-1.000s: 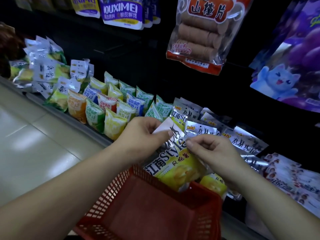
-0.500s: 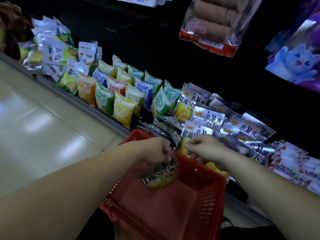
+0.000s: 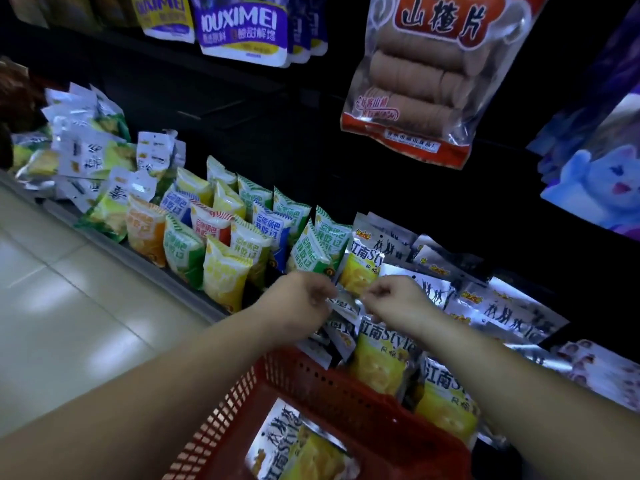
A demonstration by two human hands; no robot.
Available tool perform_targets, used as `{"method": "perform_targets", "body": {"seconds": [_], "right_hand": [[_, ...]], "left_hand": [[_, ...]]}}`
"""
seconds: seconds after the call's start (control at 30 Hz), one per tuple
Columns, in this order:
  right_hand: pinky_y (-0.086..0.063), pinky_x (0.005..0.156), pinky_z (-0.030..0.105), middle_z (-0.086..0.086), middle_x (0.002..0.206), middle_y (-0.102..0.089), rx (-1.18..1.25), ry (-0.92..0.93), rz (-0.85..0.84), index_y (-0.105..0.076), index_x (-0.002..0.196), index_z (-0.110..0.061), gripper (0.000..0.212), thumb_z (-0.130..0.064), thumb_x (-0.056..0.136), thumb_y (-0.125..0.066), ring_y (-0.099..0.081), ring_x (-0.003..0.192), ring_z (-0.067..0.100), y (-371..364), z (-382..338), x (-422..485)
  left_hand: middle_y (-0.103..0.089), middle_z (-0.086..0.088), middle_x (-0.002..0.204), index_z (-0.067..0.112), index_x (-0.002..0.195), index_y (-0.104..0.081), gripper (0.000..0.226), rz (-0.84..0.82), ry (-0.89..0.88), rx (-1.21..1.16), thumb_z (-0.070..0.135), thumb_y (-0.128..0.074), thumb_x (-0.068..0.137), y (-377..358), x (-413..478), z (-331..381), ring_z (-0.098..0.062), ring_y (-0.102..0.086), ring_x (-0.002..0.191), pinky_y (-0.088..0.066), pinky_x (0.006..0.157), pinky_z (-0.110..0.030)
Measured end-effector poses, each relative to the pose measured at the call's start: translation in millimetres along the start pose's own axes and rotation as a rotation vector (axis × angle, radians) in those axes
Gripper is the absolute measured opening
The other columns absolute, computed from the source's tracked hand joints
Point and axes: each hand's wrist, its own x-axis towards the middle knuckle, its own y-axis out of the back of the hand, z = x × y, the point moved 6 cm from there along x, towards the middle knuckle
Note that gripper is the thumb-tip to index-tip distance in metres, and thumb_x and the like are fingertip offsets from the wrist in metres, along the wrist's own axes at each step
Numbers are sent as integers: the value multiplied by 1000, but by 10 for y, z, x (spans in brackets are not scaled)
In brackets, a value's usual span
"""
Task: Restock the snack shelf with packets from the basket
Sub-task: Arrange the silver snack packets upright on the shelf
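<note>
The left hand point(image 3: 304, 296) and right hand point(image 3: 394, 299) together pinch a silver-and-yellow foil snack packet point(image 3: 343, 303) at the dark shelf's point(image 3: 204, 306) front edge, among matching packets point(image 3: 381, 358). One more foil packet point(image 3: 298, 445) lies in the red plastic basket point(image 3: 311, 368), so restocking seems nearly finished.

A basket point(image 3: 311, 386) is sitting nearest, before the shelf point(image 3: 180, 285), with one packet point(image 3: 298, 452) lying in it. Beyond its far rim, the left hand point(image 3: 298, 299) and right hand point(image 3: 398, 299) are pinching a second packet point(image 3: 346, 304) between them, above standing packets point(image 3: 381, 358). Rows point(image 3: 214, 237) are standing further left; a bag point(image 3: 426, 98) is hanging above.
</note>
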Motion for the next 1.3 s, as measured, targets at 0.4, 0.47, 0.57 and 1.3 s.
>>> {"method": "perform_targets", "body": {"seconds": [0.4,0.47,0.57,1.3], "right_hand": [[-54,89,45,7,133,-60,-664,146,444,-52,145,-25,50,-40,98,-65,-59,118,31,346,222,1518],[-58,78,43,7,119,-66,-700,16,418,-52,142,-26,52,-44,96,-68,-65,103,29,361,323,1730],[-54,63,37,5,94,-66,-636,-42,387,-58,121,-25,37,-43,92,-73,-65,85,29,322,463,1891],[-55,62,22,-17,74,-70,-14,407,412,-69,74,-27,20,-19,86,-83,-67,69,1,897,-879,134]], "left_hand": [[-66,-1,90,25,115,-69,20,166,-24,-83,15,-56,103,-201,1299,-391,-13,-50,56,-46,52,-25],[-69,0,96,26,115,-69,19,169,-4,-100,18,-57,103,-203,1333,-526,-16,-53,57,-47,52,-27],[-70,1,114,27,121,-67,21,191,44,-112,21,-59,102,-179,1340,-694,-23,-69,85,-60,74,-37],[-67,6,74,12,86,-42,41,250,-56,-592,-4,-79,82,481,549,59,-4,-63,72,-50,61,-15]]}}
